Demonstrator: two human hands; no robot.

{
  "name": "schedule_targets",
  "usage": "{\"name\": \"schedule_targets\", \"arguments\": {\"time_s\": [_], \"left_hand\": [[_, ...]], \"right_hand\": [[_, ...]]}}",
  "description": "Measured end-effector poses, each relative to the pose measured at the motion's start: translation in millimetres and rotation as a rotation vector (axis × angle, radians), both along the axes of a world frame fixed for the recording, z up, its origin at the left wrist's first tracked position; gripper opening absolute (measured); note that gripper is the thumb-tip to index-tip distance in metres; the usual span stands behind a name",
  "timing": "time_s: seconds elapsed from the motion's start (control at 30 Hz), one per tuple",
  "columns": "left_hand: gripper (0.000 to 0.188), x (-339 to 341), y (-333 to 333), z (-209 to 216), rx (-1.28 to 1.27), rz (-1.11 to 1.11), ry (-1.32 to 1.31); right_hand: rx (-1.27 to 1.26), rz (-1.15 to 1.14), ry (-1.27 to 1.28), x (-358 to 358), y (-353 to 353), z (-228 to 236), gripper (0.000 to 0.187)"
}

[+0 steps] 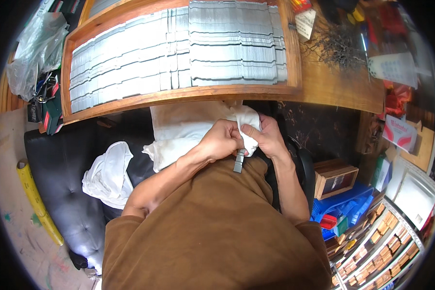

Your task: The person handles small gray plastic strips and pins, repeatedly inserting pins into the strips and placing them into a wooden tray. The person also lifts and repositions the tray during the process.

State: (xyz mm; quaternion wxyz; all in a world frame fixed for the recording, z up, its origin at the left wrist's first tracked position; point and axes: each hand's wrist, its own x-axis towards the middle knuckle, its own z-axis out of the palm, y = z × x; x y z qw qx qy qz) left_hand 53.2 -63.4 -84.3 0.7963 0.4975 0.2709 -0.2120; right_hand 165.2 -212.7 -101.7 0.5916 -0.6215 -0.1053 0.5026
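Above my lap, my left hand [222, 139] and my right hand [269, 139] are close together, both with fingers closed. A white cloth [247, 121] is bunched between them, pinched under my right thumb. From below the fingers of my left hand a short, flat grey metal strip [238, 163] with cross lines sticks out toward me. Its upper end is hidden by the fingers and the cloth. Another spread of white cloth [176, 126] lies over my lap, under the left wrist.
A wooden tray [179, 94] packed with rows of grey metal strips sits on the table ahead. Dark thin scraps [342, 47] and a plastic cup [392, 68] are at the right. A crumpled white cloth [108, 174] lies on the black seat [58, 169]. A small wooden box [336, 181] stands right.
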Motion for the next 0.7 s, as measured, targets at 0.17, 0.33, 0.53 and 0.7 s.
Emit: {"name": "schedule_targets", "arguments": {"time_s": [0.17,0.33,0.53,0.7], "left_hand": [[0.013,-0.1,4.0,-0.9,-0.216,-0.045,0.0],[0.019,-13.2,25.6,24.2,-0.25,-0.179,0.046],[0.03,-20.8,47.6,29.9,-0.193,0.07,0.011],[0.029,-22.9,49.9,35.4,-0.215,0.248,0.056]], "right_hand": [[-0.092,-0.113,-0.303,-4.6,6.2,-5.6,0.022],[-0.152,-0.247,-0.446,14.5,0.5,-16.5,0.021],[-0.031,-0.385,-0.038,20.7,-25.4,-39.2,0.037],[-0.791,0.219,-0.756,29.4,-54.7,6.9,0.038]]}}
